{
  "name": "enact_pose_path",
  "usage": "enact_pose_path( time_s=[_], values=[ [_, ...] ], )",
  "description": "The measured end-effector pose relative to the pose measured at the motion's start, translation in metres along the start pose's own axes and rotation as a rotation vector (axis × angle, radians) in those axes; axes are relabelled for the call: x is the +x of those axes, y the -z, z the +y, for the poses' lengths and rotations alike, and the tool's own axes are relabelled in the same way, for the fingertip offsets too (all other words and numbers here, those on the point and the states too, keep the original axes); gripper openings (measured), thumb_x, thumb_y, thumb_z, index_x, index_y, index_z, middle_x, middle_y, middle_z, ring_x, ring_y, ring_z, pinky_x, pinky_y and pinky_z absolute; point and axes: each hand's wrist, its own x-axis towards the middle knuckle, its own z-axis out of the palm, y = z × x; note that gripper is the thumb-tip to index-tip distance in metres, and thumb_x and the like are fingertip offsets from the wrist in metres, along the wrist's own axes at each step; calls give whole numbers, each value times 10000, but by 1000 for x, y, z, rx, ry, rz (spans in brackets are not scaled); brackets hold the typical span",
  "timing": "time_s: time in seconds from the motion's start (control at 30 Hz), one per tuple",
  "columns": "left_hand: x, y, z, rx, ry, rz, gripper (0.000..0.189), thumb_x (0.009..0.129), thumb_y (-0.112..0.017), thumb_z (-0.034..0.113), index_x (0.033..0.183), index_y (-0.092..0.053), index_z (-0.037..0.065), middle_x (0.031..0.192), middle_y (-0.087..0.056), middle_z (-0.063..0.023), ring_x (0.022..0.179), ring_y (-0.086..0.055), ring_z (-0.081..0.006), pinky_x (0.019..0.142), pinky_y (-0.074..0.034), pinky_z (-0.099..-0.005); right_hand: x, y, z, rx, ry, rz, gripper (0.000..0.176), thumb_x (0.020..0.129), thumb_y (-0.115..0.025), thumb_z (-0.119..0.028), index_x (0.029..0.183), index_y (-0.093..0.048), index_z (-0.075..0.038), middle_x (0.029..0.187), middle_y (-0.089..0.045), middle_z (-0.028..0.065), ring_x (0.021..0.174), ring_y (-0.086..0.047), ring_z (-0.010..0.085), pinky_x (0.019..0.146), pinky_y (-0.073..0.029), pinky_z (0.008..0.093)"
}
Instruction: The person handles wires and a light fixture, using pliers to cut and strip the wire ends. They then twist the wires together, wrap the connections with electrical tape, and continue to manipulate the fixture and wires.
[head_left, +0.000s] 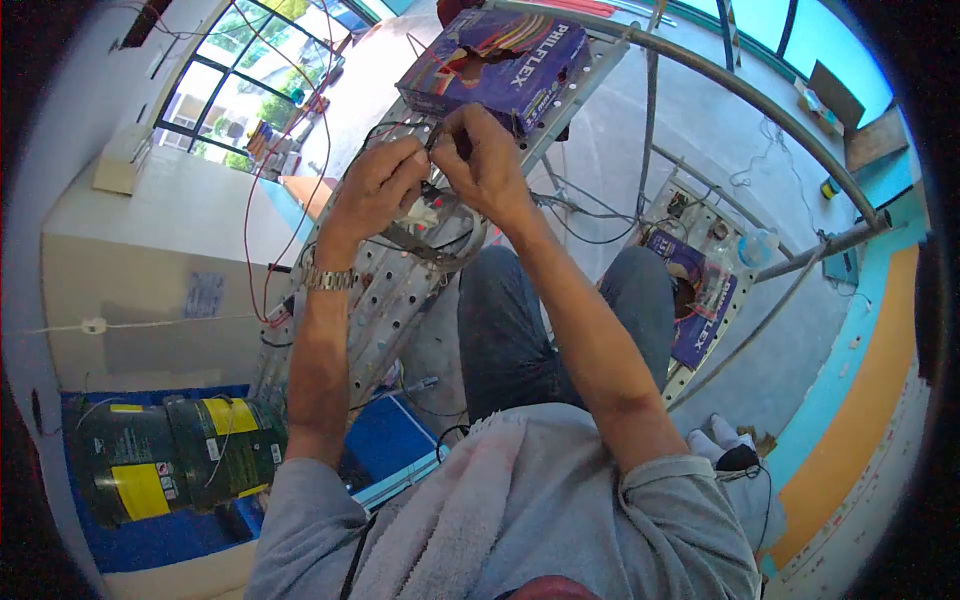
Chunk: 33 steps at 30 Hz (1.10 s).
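Observation:
My left hand, with a metal watch on its wrist, is closed with its fingertips pinched together. My right hand is closed close beside it, thumb and finger also pinched. A thin black wire runs to the fingertips, where both hands seem to grip it; the fingers partly hide it. Under the hands, a dark coiled strip lies on a perforated metal plank. Just beyond the right hand, a purple PHILFLEX box with a torn opening sits on the plank.
Curved scaffold pipe arches on the right. A second PHILFLEX box and a clear plastic bottle rest on a lower plank. Red wires hang at left. Dark buckets with yellow labels are at lower left.

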Motion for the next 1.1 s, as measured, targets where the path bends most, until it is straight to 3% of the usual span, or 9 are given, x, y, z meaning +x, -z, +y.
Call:
enact_pose_path(
  time_s=[0.13, 0.23, 0.3, 0.4, 0.5, 0.6, 0.7, 0.73, 1.1],
  values=[
    [3, 0, -1, 16, -2, 15, 330, 1096, -532, 226, 823, -545, 39, 592, -495, -39, 501, -478, -137, 514, -368, -344, 10, 5, 2, -157, 297, 55, 191, 955, -688, -148, 1006, -586, 5, 822, -640, 151, 708, -607, 190, 679, -513, 348],
    [-12, -1, 5, 13, 35, -33, 319, 1106, -537, 257, 883, -585, 33, 636, -496, -12, 539, -471, -103, 520, -365, -307, 17, 27, 54, -374, 91, 166, 216, 965, -699, -179, 1017, -606, 8, 846, -667, 132, 729, -618, 174, 699, -518, 366],
    [-17, 2, 4, -22, 53, -28, 321, 1113, -540, 276, 919, -612, 31, 666, -504, 2, 562, -472, -87, 528, -368, -287, 34, 72, 74, -310, -63, 258, 215, 985, -692, -193, 1040, -634, 6, 863, -685, 91, 757, -625, 158, 707, -513, 360],
    [-7, -2, 2, -47, 33, 12, 335, 1122, -536, 302, 962, -649, 30, 719, -583, -9, 603, -534, -93, 583, -413, -276, 39, 84, 43, -209, -11, 87, 177, 1020, -657, -179, 1057, -662, -6, 892, -695, 53, 809, -635, 134, 732, -513, 327],
    [5, -4, 4, -118, 22, 5, 358, 1127, -530, 323, 999, -664, 16, 744, -634, -31, 650, -592, -103, 642, -449, -277, 33, 71, 5, 53, -329, -125, 189, 1008, -676, -215, 1042, -647, -32, 858, -687, 95, 829, -656, 190, 731, -540, 388],
    [1, 0, -7, -98, 72, -36, 371, 1130, -517, 339, 1042, -662, 9, 761, -659, -44, 681, -625, -116, 680, -473, -293, 20, 46, -15, 506, -325, -36, 180, 1002, -714, -216, 1027, -694, -39, 896, -699, 30, 884, -626, 114, 772, -536, 342],
    [-3, -2, 1, -112, 59, -17, 380, 1129, -502, 334, 1017, -663, 8, 734, -671, -54, 674, -633, -123, 676, -477, -296, 15, 29, -13, 486, -281, -206, 166, 987, -742, -197, 1026, -729, -36, 939, -718, 10, 930, -633, 112, 801, -525, 312],
    [-3, -2, 4, -110, 57, -8, 383, 1129, -496, 327, 1001, -664, 7, 722, -677, -58, 671, -637, -126, 675, -477, -296, 14, 31, -14, 460, -297, -283, 168, 1003, -749, -147, 1099, -718, -13, 1021, -700, -1, 962, -633, 96, 878, -510, 272],
    [-2, 2, 5, -194, 72, -31, 412, 1132, -492, 336, 954, -651, 1, 738, -655, -64, 663, -641, -129, 669, -489, -291, 7, 19, -16, 419, -262, -170, 169, 1038, -687, -152, 1112, -704, -1, 985, -705, 8, 894, -612, 75, 801, -503, 250]
  ],
)
